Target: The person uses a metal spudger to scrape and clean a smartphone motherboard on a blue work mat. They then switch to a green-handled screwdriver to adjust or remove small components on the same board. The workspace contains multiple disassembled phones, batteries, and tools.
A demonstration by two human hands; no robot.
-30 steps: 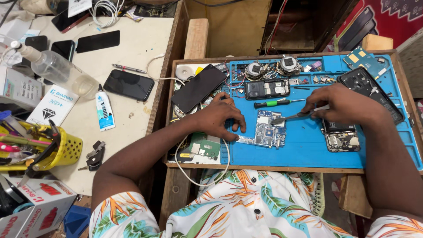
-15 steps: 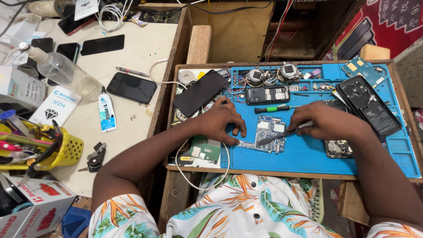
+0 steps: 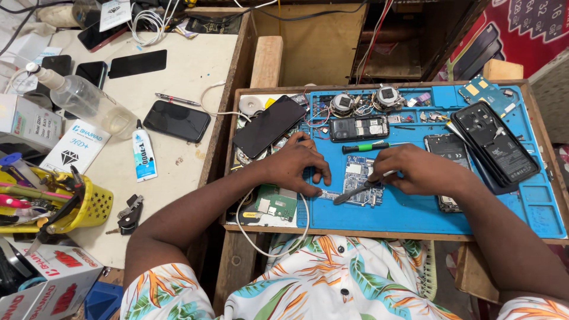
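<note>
While a blue mat [image 3: 415, 213] covers the wooden tray's surface [image 3: 379, 230], a pale surface [image 3: 195, 71] to the left carries phones, a clear bottle [image 3: 89, 104] and a glue tube [image 3: 144, 155]. The mat's near edge is bare (its far edge is crowded with parts). The circuit board [image 3: 361, 178] lies mid-mat. The left hand [image 3: 296, 166] presses fingers just beside its left edge, holding nothing; the right hand [image 3: 421, 172] pinches a metal tool [image 3: 354, 192] whose tip rests on the board.
</note>
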